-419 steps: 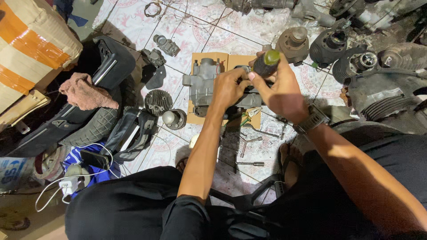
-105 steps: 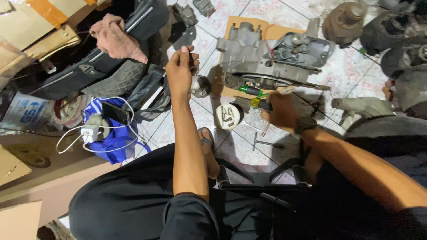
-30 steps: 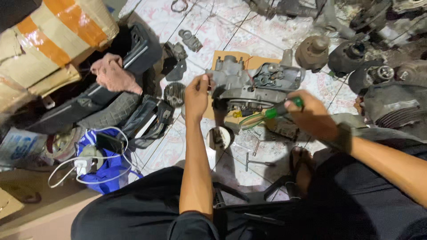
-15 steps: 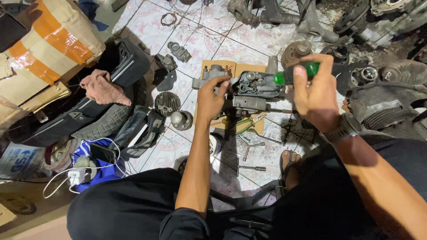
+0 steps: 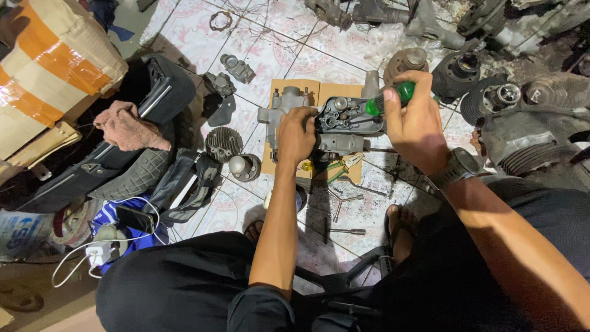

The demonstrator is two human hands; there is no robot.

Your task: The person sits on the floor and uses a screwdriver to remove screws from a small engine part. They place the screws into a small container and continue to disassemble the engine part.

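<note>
A grey metal engine casing (image 5: 344, 120) lies on a piece of brown cardboard (image 5: 294, 89) on the tiled floor. My left hand (image 5: 295, 135) grips the casing's left side and holds it steady. My right hand (image 5: 415, 120) is closed around a green-handled screwdriver (image 5: 390, 98), whose tip points down into the casing's open top face. A watch sits on my right wrist. Pliers and a three-armed wrench (image 5: 342, 200) lie on the floor just below the casing.
A finned cylinder head (image 5: 222, 143) and a round metal part (image 5: 244, 166) lie left of the cardboard. Engine parts (image 5: 522, 117) crowd the right and top. A tyre, a seat, a rag (image 5: 129, 126) and a taped cardboard box (image 5: 49, 67) fill the left.
My right hand has kept the green screwdriver on the casing and shifted slightly lower and left. My left hand moved further onto the casing's left side. The view moved a little closer.
</note>
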